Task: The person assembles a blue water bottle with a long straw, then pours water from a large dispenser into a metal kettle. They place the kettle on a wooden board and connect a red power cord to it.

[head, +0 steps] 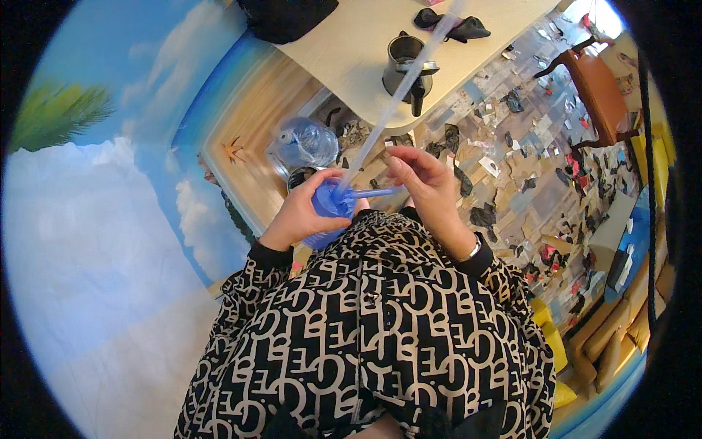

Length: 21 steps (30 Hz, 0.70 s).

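In my left hand (307,211) is a translucent blue hand pump for a water bottle (335,198), with my thumb and fingers around its body. A long clear plastic tube (397,99) runs from the pump, across the table edge, to the top of the view. From its side a thin blue spout (378,192) points to the right. My right hand (425,184) is at the spout's end, fingers curled. Whether it grips the spout cannot be seen. Below the table, a large clear plastic water bottle (307,141) stands beside the wall.
On the cream table (340,52) are a metal jug (397,79) with a black handle and a dark cloth item (466,30). Dark and coloured scraps (485,217) litter the floor. A brown-seated chair (598,90) is at the right. A beach mural (164,71) covers the left wall.
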{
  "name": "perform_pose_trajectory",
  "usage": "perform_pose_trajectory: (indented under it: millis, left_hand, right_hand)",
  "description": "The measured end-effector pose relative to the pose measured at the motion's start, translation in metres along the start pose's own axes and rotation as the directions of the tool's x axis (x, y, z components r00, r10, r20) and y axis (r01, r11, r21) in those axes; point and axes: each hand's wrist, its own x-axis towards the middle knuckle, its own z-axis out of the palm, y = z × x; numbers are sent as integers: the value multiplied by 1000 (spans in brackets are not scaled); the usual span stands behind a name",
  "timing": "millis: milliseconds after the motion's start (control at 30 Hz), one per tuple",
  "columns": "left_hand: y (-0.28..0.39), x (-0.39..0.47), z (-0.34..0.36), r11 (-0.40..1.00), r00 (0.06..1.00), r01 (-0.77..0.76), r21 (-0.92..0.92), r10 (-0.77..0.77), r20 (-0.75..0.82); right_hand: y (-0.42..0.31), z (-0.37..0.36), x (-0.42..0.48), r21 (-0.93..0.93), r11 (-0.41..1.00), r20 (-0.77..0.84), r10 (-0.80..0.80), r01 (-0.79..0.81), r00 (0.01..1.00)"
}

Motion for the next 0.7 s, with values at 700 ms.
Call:
perform_pose_trajectory:
  millis: [700]
  left_hand:
    - [-15,5,-36,766,969,-18,-642,-146,-200]
  right_hand:
    - [16,-19,-7,-157,980,-62,114,-122,992]
